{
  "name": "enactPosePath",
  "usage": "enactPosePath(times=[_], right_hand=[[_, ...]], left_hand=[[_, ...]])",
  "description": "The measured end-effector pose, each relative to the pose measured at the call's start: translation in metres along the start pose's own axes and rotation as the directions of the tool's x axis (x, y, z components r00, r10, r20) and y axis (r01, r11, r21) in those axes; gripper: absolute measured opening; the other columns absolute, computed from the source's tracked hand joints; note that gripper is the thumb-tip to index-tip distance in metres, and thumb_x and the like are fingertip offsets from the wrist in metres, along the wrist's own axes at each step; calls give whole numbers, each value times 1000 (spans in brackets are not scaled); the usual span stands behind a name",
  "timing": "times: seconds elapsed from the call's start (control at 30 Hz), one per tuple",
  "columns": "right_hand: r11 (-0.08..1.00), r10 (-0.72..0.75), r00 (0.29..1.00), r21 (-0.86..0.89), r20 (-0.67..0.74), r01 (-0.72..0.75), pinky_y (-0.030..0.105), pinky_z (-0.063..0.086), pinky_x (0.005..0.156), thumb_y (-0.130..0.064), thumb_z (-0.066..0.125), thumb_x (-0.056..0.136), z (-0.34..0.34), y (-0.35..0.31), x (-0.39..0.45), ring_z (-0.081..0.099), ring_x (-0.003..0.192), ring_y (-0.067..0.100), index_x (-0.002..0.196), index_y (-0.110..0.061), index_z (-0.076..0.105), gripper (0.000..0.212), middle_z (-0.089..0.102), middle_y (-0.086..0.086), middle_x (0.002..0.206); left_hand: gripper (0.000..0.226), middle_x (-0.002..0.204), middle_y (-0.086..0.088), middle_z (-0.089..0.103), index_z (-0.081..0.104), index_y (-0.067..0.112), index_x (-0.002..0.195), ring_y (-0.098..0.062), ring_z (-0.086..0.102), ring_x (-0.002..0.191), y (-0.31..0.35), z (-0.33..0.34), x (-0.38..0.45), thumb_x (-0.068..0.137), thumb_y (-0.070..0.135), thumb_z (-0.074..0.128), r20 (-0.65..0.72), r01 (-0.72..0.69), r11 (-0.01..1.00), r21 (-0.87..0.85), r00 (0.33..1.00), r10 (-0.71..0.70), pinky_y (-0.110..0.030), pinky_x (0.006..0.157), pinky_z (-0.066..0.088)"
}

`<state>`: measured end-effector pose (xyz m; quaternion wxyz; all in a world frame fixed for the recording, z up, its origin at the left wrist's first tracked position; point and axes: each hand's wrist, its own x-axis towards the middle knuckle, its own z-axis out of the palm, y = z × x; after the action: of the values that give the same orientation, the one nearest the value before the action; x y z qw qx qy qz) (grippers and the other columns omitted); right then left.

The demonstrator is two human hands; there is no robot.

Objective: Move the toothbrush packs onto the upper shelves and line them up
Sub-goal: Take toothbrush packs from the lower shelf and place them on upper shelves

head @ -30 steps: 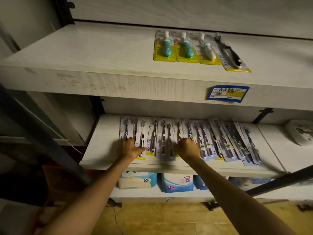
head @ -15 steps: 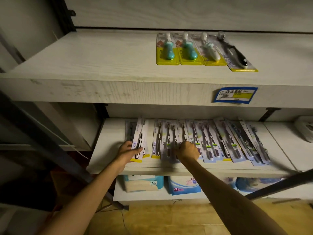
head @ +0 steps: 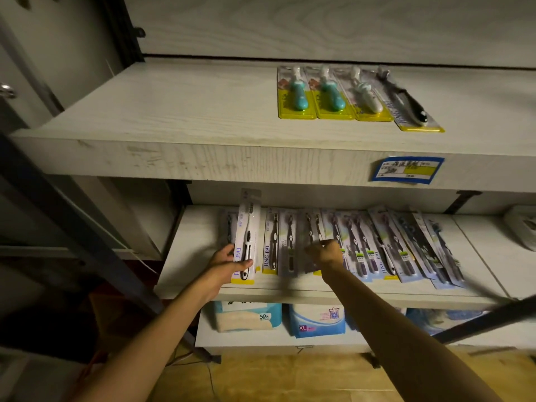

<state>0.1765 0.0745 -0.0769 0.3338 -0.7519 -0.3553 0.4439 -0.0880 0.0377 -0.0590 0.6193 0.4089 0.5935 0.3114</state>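
A: Shelving first. Upper shelf [head: 174,117], pale wood grain, mostly bare on its left part. Blue price label [head: 407,169] stuck on its front edge, right of centre.

B: Middle shelf [head: 191,256] below it, recessed. Bottom shelf holds soft packs [head: 249,316], one marked 52, a blue one marked XL.

A: Stock on the upper shelf: four packs in a row [head: 348,95], right of centre, edges touching. Two teal brushes, one white, one black; the black one sits slightly askew and further forward.

B: Middle shelf: long overlapping row of packs [head: 377,248], fanning rightward, lying flat.

A: Left hand [head: 224,264] grips one toothbrush pack [head: 246,236] by its lower end, thumb across the front. The pack is tilted up off the shelf, its top reaching the underside of the upper shelf.

B: Right hand [head: 326,252], motion-blurred, fingers curled, pinching a pack [head: 311,242] in the row's middle. That pack lies low over the row.
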Motion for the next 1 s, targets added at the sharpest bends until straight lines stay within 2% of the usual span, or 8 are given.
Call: enactPosePath(times=[0.17,0.3,0.4,0.43,0.53,0.6,0.8,1.0], right_hand=[[968,9,999,249,47,-20,18,37,39,-2,69,90,-20,-6,-17,44,53,14,84,-8,58,13,51,4,61],[930,36,975,351,219,-113,27,51,53,0,66,90,-43,-4,-53,62,67,20,98,-10,58,14,66,11,79],[946,1,935,302,354,-115,39,58,74,3,62,90,-60,8,-77,71,93,31,110,-5,57,22,73,18,105],[954,-7,927,282,376,-107,40,57,77,3,63,89,-65,14,-82,71,97,33,112,-4,58,25,72,19,108],[956,-24,911,276,411,-99,45,57,83,4,65,86,-78,30,-89,71,101,36,119,-1,59,34,72,21,111],[954,-33,909,285,416,-95,48,57,84,7,65,85,-89,38,-95,71,101,37,119,1,59,35,71,22,112],[972,-74,868,229,491,-47,62,51,97,8,65,88,-136,53,-121,71,105,36,116,4,59,30,72,21,111],[974,-164,810,224,563,42,51,58,89,10,67,86,-193,56,-166,71,105,33,116,8,56,32,73,20,111]], left_hand=[[60,117,1,73,58,20,131,-18,69,108,2,11,-7,77,13,84,28,7,1000,8,1000,-7,-45,97,54],[51,113,3,74,63,25,124,-19,70,106,5,22,-21,78,17,83,67,1,1000,28,998,-3,-47,96,54],[111,128,-1,68,51,21,141,-20,64,117,-12,25,-15,44,50,96,70,-4,1000,7,998,4,-50,103,49],[112,128,0,68,48,20,143,-20,64,118,-12,29,-20,45,48,96,78,13,1000,15,997,-14,-50,104,48],[63,117,4,73,56,24,133,-17,67,111,-2,54,-50,76,17,83,91,19,999,44,996,-23,-49,101,50],[48,110,5,75,61,25,123,-16,70,105,-6,70,-61,80,9,78,98,8,999,49,995,-13,-51,98,52],[43,107,0,76,65,18,119,-19,72,102,-18,120,-106,81,4,78,85,-42,999,-17,995,44,-46,94,55],[39,107,-10,76,67,13,113,-26,72,102,-15,164,-157,80,-5,75,63,-87,993,-84,994,92,-39,86,59]])
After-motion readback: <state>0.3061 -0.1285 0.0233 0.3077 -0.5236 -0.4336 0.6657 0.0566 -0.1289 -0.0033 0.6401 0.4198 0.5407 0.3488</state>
